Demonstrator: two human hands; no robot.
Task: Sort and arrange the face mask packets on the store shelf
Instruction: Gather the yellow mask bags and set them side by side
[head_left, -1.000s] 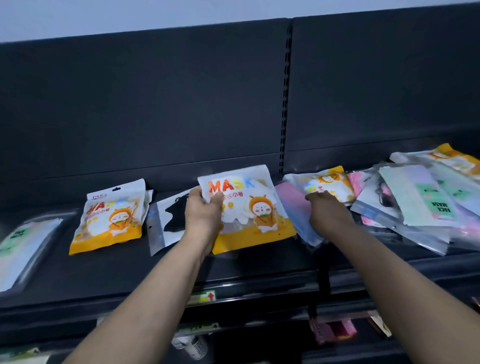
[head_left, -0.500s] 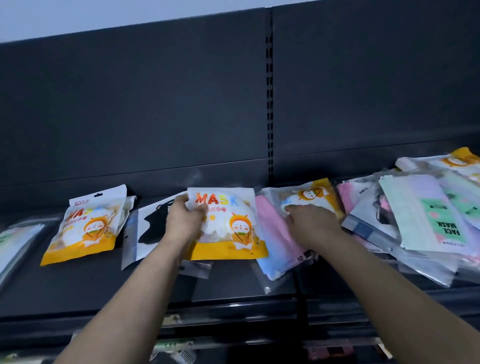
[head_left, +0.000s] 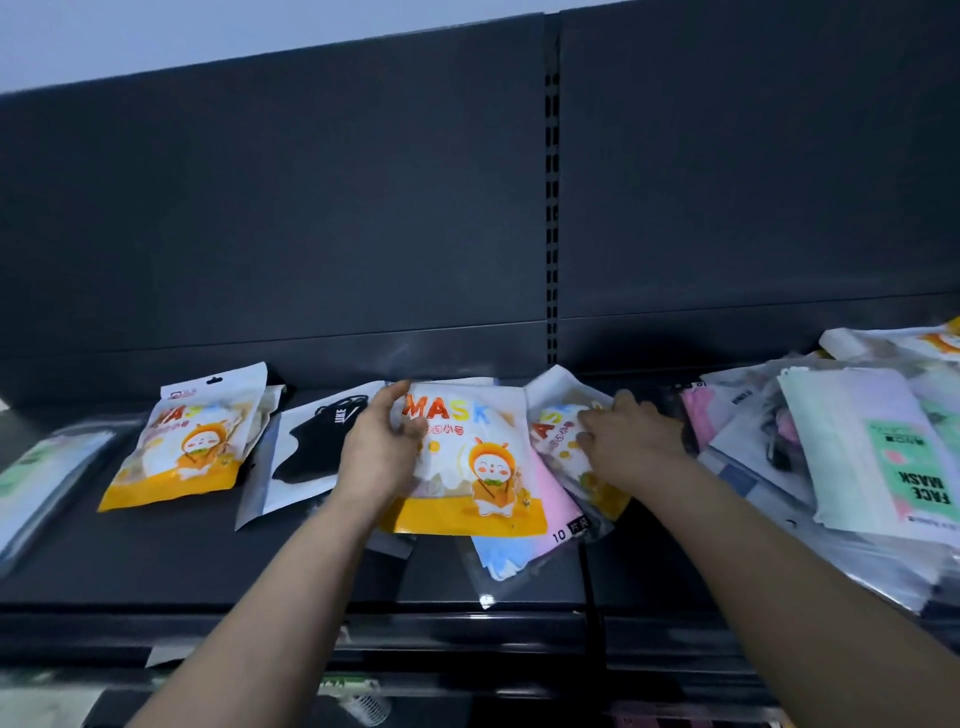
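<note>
Dark store shelf (head_left: 156, 561): left hand (head_left: 382, 457) grips a white-and-orange plastic MASK packet (head_left: 478, 467); right hand (head_left: 631, 441) seemingly pinches a second orange packet (head_left: 558, 421) alongside.

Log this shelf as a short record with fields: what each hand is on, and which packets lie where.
left grip: holds centre orange MASK packet by its left side
right grip: on second orange packet, hold unclear
under centre packet: pink and blue packet
left of hands: third orange packet, flat on shelf
beside it: black mask packet
right end: mixed pile of packets
</note>
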